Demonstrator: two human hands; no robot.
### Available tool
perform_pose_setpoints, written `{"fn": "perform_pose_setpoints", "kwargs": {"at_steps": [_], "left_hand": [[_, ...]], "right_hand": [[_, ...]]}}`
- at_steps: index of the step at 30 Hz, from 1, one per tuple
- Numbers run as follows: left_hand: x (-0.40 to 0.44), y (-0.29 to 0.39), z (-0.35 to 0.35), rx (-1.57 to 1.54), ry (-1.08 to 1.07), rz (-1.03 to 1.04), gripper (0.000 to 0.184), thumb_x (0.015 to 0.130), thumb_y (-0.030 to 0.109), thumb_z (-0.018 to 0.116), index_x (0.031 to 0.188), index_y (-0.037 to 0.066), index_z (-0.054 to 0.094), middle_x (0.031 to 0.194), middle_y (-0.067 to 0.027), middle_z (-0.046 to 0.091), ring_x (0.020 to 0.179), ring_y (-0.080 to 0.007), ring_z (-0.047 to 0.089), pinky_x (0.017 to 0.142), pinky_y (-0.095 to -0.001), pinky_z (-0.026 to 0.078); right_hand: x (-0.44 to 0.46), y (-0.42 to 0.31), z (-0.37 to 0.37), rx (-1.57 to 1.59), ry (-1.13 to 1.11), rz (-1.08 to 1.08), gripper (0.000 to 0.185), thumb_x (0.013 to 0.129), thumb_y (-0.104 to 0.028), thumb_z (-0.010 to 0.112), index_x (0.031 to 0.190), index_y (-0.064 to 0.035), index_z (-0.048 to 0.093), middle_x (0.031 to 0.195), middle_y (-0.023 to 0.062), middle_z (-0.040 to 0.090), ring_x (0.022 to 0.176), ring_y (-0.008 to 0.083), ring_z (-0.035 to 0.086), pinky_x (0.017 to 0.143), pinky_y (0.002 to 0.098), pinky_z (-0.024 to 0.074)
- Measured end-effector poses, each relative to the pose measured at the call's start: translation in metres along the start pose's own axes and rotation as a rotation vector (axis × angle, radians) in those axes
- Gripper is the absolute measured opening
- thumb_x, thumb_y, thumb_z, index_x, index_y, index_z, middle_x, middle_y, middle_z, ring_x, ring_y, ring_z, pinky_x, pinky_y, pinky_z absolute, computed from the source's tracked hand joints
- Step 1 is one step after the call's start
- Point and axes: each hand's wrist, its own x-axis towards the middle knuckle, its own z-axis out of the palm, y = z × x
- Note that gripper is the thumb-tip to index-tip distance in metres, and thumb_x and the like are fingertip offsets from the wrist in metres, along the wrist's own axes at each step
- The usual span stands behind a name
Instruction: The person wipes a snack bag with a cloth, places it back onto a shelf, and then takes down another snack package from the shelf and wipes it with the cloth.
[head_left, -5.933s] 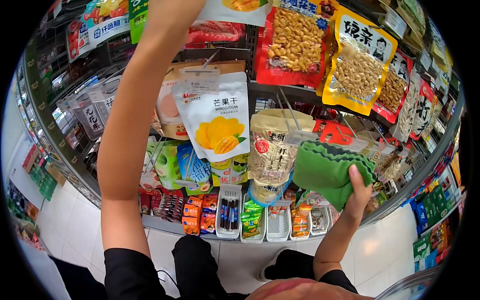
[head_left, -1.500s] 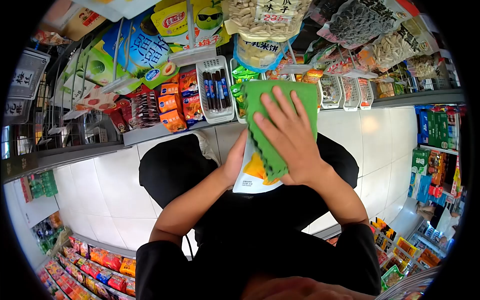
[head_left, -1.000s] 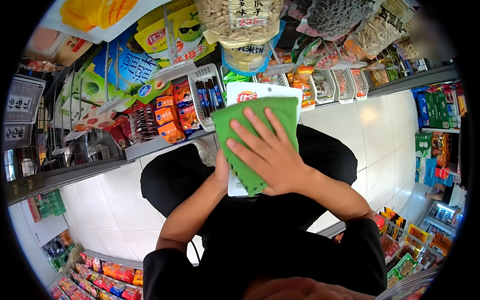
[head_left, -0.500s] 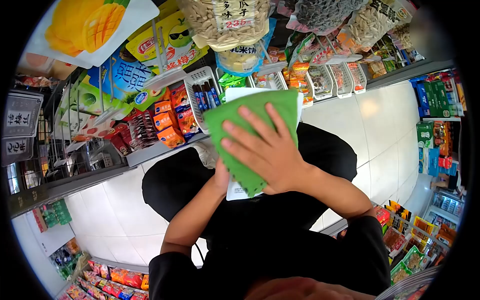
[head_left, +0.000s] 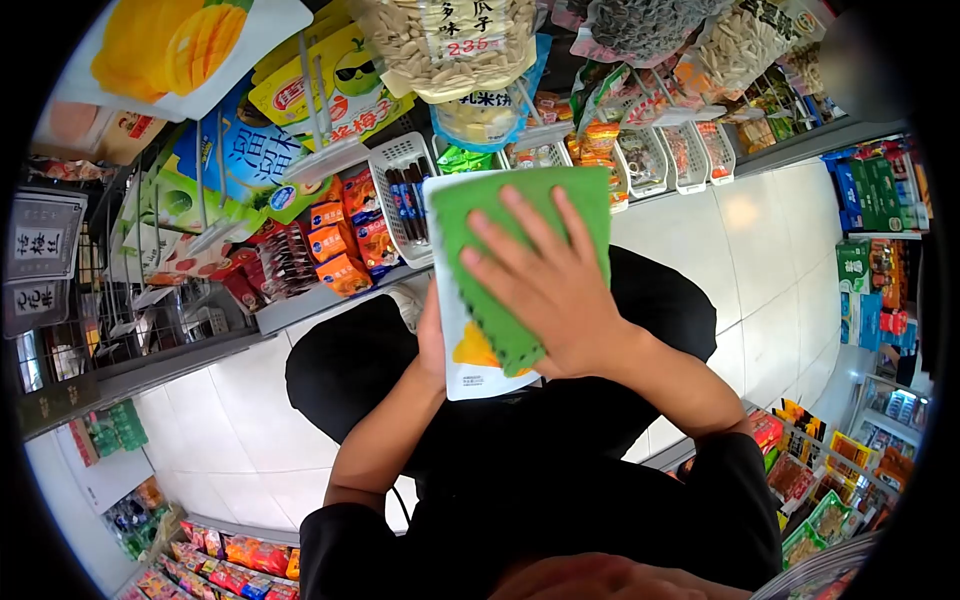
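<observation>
My right hand (head_left: pixel 545 280) lies flat with fingers spread on a green cloth (head_left: pixel 590 200). The cloth has a scalloped edge and covers most of a white snack pouch (head_left: pixel 447 290). A patch of yellow-orange print and small text show along the pouch's lower left. My left hand (head_left: pixel 431 335) grips the pouch by its left edge; its fingers are mostly hidden behind it. The pouch is held above my lap, in front of the snack shelf.
White baskets (head_left: pixel 398 165) of small packets line the shelf ahead. Above them hang seed bags (head_left: pixel 450 50) and a mango pouch (head_left: pixel 185 50). A lower rack (head_left: pixel 230 565) of packets stands behind at left, and more shelves (head_left: pixel 870 200) at right.
The cloth and my right hand have slid to the right across the pouch. More of the pouch's left side and its yellow print now show. My left hand has shifted slightly.
</observation>
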Motion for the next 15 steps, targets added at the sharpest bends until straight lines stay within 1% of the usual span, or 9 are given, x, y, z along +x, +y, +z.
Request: {"fn": "perform_pose_setpoints", "kwargs": {"at_steps": [1,4,7,9,10,13,15], "left_hand": [[0.002,0.002,0.001,-0.021,-0.029,0.01,0.06,0.109,0.046,0.025,0.155,0.009,0.034,0.152,-0.0132,0.046,0.136,-0.0287,0.05,0.115,-0.0451,0.04],[0.002,0.001,0.002,-0.069,0.005,0.033,0.061,0.108,0.047,0.023,0.155,0.009,0.035,0.151,-0.0132,0.047,0.136,-0.0295,0.05,0.114,-0.0446,0.041],[-0.001,0.001,0.007,-0.127,-0.003,0.047,0.061,0.108,0.047,0.024,0.154,0.009,0.035,0.15,-0.0139,0.048,0.135,-0.0293,0.051,0.113,-0.0448,0.041],[0.001,0.004,0.007,-0.124,-0.047,0.038,0.061,0.108,0.048,0.025,0.154,0.009,0.035,0.15,-0.0144,0.048,0.134,-0.0296,0.052,0.113,-0.0451,0.042],[0.002,0.004,0.005,-0.117,-0.036,0.04,0.062,0.108,0.048,0.025,0.155,0.009,0.034,0.15,-0.0142,0.048,0.135,-0.0296,0.051,0.113,-0.0451,0.042],[0.001,0.006,-0.005,-0.093,-0.004,0.037,0.062,0.108,0.049,0.024,0.156,0.011,0.034,0.152,-0.0137,0.045,0.136,-0.0294,0.049,0.113,-0.0455,0.042],[0.002,0.005,-0.006,-0.134,-0.047,0.065,0.063,0.108,0.05,0.026,0.157,0.011,0.032,0.156,-0.0126,0.04,0.14,-0.0296,0.046,0.116,-0.0461,0.037]], "right_hand": [[-0.001,0.001,0.003,-0.03,0.015,-0.05,0.1,0.057,-0.021,0.078,0.149,-0.005,0.043,0.159,0.0171,0.036,0.15,0.0426,0.028,0.119,0.0668,0.0124],[0.008,0.004,-0.006,-0.031,0.065,0.157,0.097,0.058,-0.023,0.077,0.148,-0.0052,0.045,0.158,0.0162,0.039,0.149,0.0419,0.029,0.12,0.0649,0.0149],[0.004,0.004,-0.011,0.008,0.029,0.113,0.093,0.061,-0.022,0.075,0.148,-0.0044,0.045,0.158,0.0168,0.038,0.149,0.041,0.029,0.12,0.0635,0.0149],[0.003,0.005,-0.006,-0.058,-0.001,0.042,0.083,0.07,-0.027,0.066,0.148,-0.0036,0.045,0.158,0.0182,0.039,0.148,0.0426,0.032,0.12,0.0632,0.0156],[0.001,0.006,-0.003,-0.089,-0.017,0.005,0.079,0.075,-0.029,0.061,0.148,-0.0031,0.045,0.158,0.0188,0.039,0.148,0.0433,0.033,0.119,0.063,0.0159],[0.003,0.011,0.003,-0.056,0.195,0.181,0.076,0.076,-0.031,0.061,0.146,-0.0041,0.048,0.157,0.0174,0.041,0.147,0.041,0.034,0.119,0.0626,0.018],[0.002,0.008,-0.001,-0.049,0.01,0.024,0.073,0.078,-0.029,0.062,0.146,-0.0044,0.048,0.157,0.0174,0.041,0.147,0.0407,0.034,0.12,0.0621,0.0179]]}}
